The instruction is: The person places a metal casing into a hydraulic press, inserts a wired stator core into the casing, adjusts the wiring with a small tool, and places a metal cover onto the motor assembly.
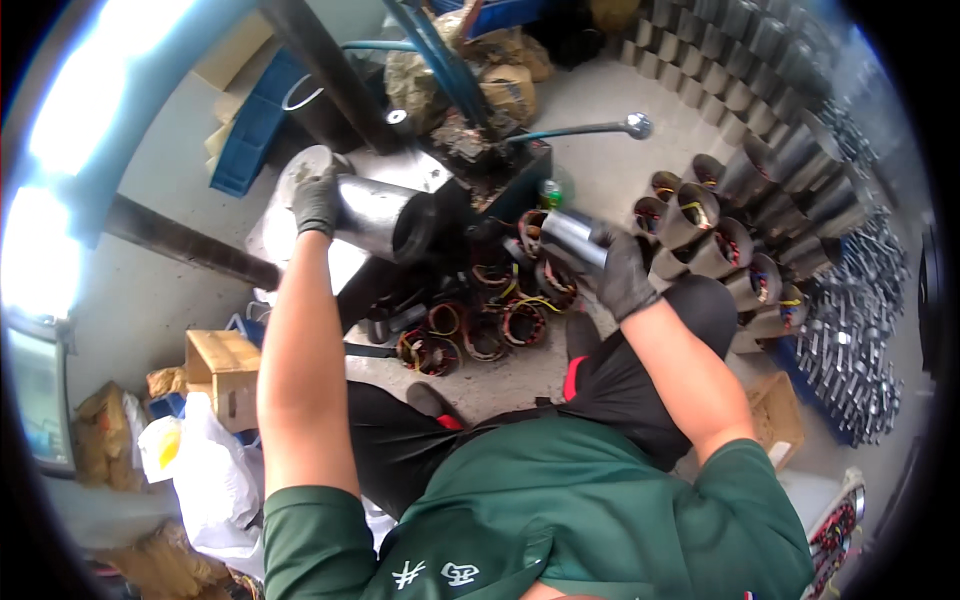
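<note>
Head view looks down on a seated person in a green shirt (560, 510) and black trousers, both forearms reaching away from the body over a grey concrete floor (150, 290).

The left hand (316, 200), in a dark grey work glove, is wrapped around the far end of a large shiny steel cylindrical sleeve (385, 222); the fingers curl over its rim and hold it firmly. The sleeve lies nearly level, its dark open mouth turned to the right, above a pale metal press plate (300, 190) at the left of a grimy dark machine (480, 160) with blue hoses rising from it.

The right hand (622, 275), gloved the same way, is closed around a smaller polished steel tube (572, 238), which tilts up and leftward out of the fist. The two steel pieces are apart, with the dark machine body between them.

On the floor just near of the machine, between the two arms, lies a cluster of round copper-wound stator cores (470, 330) with yellow and red leads. To the right, stacked grey metal housings with windings inside (720, 230) lie on their sides, open mouths facing the person. Farther right, a heap of small grey metal castings (850, 340) fills the floor. A brown cardboard box (222, 365) and a white plastic bag (205, 470) sit at the near left. A long lever with a round silver knob (636, 125) juts right from the machine.
</note>
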`<action>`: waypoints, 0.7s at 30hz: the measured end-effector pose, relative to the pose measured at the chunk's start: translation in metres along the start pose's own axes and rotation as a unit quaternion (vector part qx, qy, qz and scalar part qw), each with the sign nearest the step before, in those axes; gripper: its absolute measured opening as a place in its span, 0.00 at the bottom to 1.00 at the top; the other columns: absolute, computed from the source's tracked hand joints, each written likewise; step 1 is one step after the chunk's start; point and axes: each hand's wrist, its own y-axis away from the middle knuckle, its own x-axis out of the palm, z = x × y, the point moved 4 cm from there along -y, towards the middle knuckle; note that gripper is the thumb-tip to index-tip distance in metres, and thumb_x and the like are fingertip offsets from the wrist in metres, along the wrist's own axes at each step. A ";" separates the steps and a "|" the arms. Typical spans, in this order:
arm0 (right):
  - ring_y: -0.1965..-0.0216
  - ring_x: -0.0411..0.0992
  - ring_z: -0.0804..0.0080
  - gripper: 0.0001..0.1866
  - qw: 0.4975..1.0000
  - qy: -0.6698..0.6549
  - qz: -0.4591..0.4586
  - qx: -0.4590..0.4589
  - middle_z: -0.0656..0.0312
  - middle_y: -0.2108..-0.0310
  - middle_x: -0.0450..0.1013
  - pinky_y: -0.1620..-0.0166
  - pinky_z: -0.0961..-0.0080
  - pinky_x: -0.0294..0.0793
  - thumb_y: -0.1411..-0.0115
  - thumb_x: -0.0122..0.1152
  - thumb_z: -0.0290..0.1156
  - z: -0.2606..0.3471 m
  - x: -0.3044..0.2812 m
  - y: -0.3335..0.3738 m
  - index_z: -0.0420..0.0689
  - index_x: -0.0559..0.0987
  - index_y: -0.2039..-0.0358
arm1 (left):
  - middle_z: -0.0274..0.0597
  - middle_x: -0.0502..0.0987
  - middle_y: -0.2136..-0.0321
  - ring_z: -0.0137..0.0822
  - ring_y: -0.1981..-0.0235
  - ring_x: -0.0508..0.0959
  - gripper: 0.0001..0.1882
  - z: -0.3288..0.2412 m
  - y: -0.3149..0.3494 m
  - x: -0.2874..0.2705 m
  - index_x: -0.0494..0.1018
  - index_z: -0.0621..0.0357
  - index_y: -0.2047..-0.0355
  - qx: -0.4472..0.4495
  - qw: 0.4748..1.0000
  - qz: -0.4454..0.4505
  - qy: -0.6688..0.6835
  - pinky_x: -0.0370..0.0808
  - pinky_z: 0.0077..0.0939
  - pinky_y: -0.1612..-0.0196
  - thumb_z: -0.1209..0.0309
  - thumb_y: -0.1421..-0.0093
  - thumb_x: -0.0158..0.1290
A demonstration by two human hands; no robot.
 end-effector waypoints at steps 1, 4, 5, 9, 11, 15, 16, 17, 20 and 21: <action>0.47 0.79 0.55 0.32 0.989 0.074 -0.091 -0.095 0.53 0.47 0.78 0.48 0.57 0.84 0.45 0.48 0.31 0.031 -0.012 0.004 0.44 0.73 0.38 | 0.53 0.62 0.29 0.54 0.28 0.60 0.25 -0.008 0.002 0.008 0.65 0.39 0.31 0.031 0.997 -0.058 0.049 0.51 0.43 0.24 0.68 0.26 0.34; 0.55 0.81 0.56 0.31 0.948 0.128 -0.070 -0.282 0.49 0.49 0.78 0.54 0.62 0.85 0.45 0.54 0.35 0.118 -0.021 0.030 0.43 0.74 0.39 | 0.46 0.62 0.29 0.49 0.27 0.57 0.23 -0.015 0.003 0.035 0.67 0.41 0.32 0.018 0.982 -0.068 0.173 0.48 0.40 0.23 0.65 0.26 0.41; 0.57 0.81 0.55 0.31 0.927 0.166 -0.129 -0.309 0.48 0.50 0.78 0.55 0.62 0.85 0.46 0.56 0.34 0.136 -0.019 0.047 0.41 0.74 0.40 | 0.45 0.64 0.29 0.48 0.27 0.59 0.23 -0.008 0.007 0.039 0.68 0.42 0.33 0.006 0.950 -0.101 0.295 0.50 0.41 0.23 0.65 0.26 0.41; 0.56 0.81 0.55 0.28 0.879 0.336 -0.074 -0.330 0.48 0.52 0.79 0.51 0.66 0.84 0.49 0.58 0.30 0.206 0.001 0.099 0.35 0.76 0.45 | 0.44 0.63 0.29 0.44 0.28 0.61 0.24 0.087 -0.008 0.040 0.67 0.47 0.32 -0.014 0.995 -0.096 0.016 0.54 0.31 0.25 0.66 0.25 0.37; 0.52 0.80 0.55 0.27 0.878 0.407 -0.177 -0.178 0.48 0.49 0.79 0.47 0.67 0.83 0.49 0.56 0.32 0.224 -0.020 0.143 0.38 0.81 0.48 | 0.48 0.69 0.33 0.47 0.31 0.66 0.26 0.051 -0.002 0.051 0.70 0.53 0.34 -0.089 0.979 -0.041 0.181 0.57 0.31 0.28 0.57 0.26 0.38; 0.60 0.77 0.56 0.21 0.742 0.544 -0.375 -0.111 0.52 0.56 0.79 0.58 0.64 0.79 0.54 0.61 0.33 0.289 -0.100 0.197 0.41 0.84 0.59 | 0.54 0.76 0.40 0.47 0.39 0.75 0.34 0.038 -0.001 0.027 0.73 0.61 0.37 -0.176 0.927 0.024 0.331 0.65 0.32 0.34 0.45 0.29 0.43; 0.63 0.75 0.56 0.20 0.619 0.604 -0.485 -0.135 0.53 0.58 0.78 0.62 0.63 0.77 0.57 0.64 0.34 0.311 -0.132 0.210 0.41 0.83 0.61 | 0.54 0.76 0.40 0.47 0.39 0.75 0.34 0.028 0.003 0.023 0.73 0.61 0.37 -0.175 0.926 0.029 0.334 0.65 0.32 0.34 0.45 0.29 0.43; 0.66 0.73 0.56 0.18 0.584 0.615 -0.515 -0.125 0.54 0.61 0.78 0.64 0.63 0.74 0.60 0.66 0.34 0.320 -0.156 0.218 0.40 0.82 0.66 | 0.55 0.77 0.41 0.48 0.40 0.76 0.34 0.014 0.011 0.018 0.74 0.60 0.38 -0.191 0.912 0.031 0.361 0.65 0.33 0.34 0.44 0.29 0.43; 0.69 0.73 0.63 0.12 0.470 0.707 -0.526 -0.052 0.54 0.71 0.78 0.62 0.65 0.74 0.59 0.69 0.37 0.330 -0.157 0.215 0.43 0.83 0.75 | 0.55 0.78 0.43 0.50 0.41 0.77 0.33 0.020 0.022 0.005 0.76 0.58 0.40 -0.215 0.905 -0.007 0.368 0.67 0.34 0.35 0.44 0.30 0.43; 0.71 0.74 0.61 0.13 0.454 0.711 -0.536 -0.030 0.54 0.75 0.78 0.62 0.65 0.74 0.59 0.70 0.37 0.329 -0.153 0.216 0.41 0.83 0.76 | 0.56 0.79 0.43 0.51 0.42 0.78 0.32 0.023 0.023 0.002 0.77 0.57 0.41 -0.213 0.910 -0.034 0.354 0.69 0.36 0.35 0.44 0.29 0.43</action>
